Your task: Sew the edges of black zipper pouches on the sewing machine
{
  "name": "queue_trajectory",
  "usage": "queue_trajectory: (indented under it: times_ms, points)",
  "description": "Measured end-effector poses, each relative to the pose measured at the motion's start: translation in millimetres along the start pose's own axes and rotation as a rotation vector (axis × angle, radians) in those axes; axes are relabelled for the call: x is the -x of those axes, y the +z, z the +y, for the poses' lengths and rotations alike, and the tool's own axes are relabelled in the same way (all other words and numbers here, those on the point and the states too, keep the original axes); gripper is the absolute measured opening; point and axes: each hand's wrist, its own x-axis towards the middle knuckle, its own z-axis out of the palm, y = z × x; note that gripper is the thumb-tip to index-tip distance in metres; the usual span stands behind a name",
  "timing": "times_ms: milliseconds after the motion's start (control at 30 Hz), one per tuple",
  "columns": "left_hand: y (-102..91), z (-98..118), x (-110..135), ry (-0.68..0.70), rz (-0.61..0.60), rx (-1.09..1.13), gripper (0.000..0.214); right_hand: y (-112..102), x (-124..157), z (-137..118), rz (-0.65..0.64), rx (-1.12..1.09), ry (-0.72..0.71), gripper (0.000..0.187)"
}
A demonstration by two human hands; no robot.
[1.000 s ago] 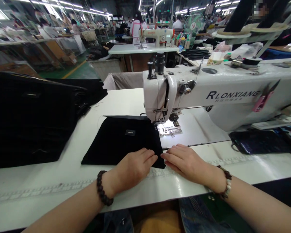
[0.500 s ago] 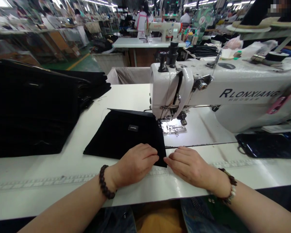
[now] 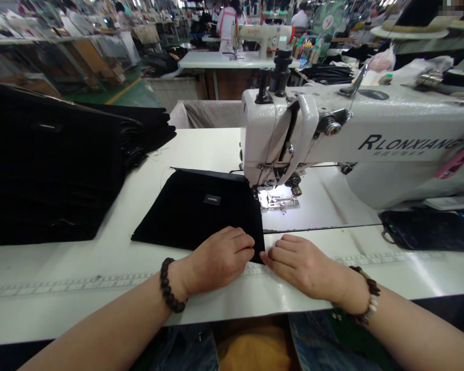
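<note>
A black fabric panel [image 3: 189,206] with a small label [image 3: 213,199] lies on the white table, its right edge running under the presser foot of the sewing machine [image 3: 272,193]. My left hand [image 3: 220,257] rests on the panel's near right part, fingers closed and bent onto the cloth. At the near right corner my right hand [image 3: 297,263] pinches the edge between thumb and fingers. The fingertips of both hands are partly hidden.
A tall stack of black fabric pieces [image 3: 54,170] stands on the left. A printed ruler strip [image 3: 119,282] runs along the table's front. On the right lies a dark phone-like object [image 3: 429,232]. Beyond are another sewing machine [image 3: 261,36] and several people.
The view has tilted down and shifted slightly. Both hands keep their hold at the panel's near right corner, and the panel has hardly moved under the machine.
</note>
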Motion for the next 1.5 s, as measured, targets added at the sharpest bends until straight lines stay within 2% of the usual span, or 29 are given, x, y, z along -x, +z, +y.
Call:
queue_trajectory:
  times_ms: [233, 333, 400, 500, 567, 667, 733, 800, 900, 1067, 1133, 1200, 1300, 1500]
  points:
    - [3.2, -2, 3, -0.017, -0.023, -0.002, 0.014, 0, 0, -3, -0.010, 0.020, -0.007, 0.021]
    - [1.3, -3, 3, -0.074, 0.022, 0.135, 0.015, 1, 1, -2, 0.041, 0.011, 0.040, 0.019]
    - [-3.2, -3, 1, -0.188, 0.099, 0.306, 0.016, 1, 2, -1, 0.112, -0.019, 0.146, 0.018]
    - [-12.6, -5, -3, -0.445, 0.290, 0.502, 0.013, 2, 1, 3, 0.194, -0.061, 0.303, 0.020]
    - [-17.3, -9, -5, -0.613, 0.407, 0.575, 0.010, 4, 0, 4, 0.156, -0.057, 0.331, 0.028]
    - [-20.1, -18, -8, -0.791, 0.511, 0.675, 0.010, 8, -1, 3, 0.019, -0.036, 0.369, 0.039]
    - [-21.5, -23, -9, -0.855, 0.540, 0.721, 0.014, 10, -2, 3, -0.037, -0.036, 0.403, 0.038]
    - [-24.8, -25, -10, -0.876, 0.534, 0.728, 0.016, 12, -1, 2, -0.041, -0.028, 0.418, 0.038]
    - [-31.6, -21, -12, -0.770, 0.456, 0.638, 0.011, 14, -1, 2, -0.008, 0.002, 0.414, 0.037]
    - [-26.1, -2, -9, -0.256, 0.087, 0.377, 0.018, 11, 3, 1, 0.021, -0.002, 0.321, 0.026]
    - [-17.2, 3, -7, -0.122, 0.011, 0.225, 0.020, 6, 6, -1, -0.013, -0.043, 0.249, 0.020]
    - [-9.2, 5, -5, -0.066, -0.016, 0.108, 0.021, 1, 10, -5, -0.057, -0.086, 0.202, 0.019]
    - [-3.2, 4, -2, -0.047, -0.031, 0.070, 0.021, -3, 14, -11, -0.082, -0.130, 0.213, 0.017]
    - [-3.5, 0, -1, -0.027, -0.031, 0.079, 0.020, -1, 19, -17, -0.029, -0.151, 0.250, 0.016]
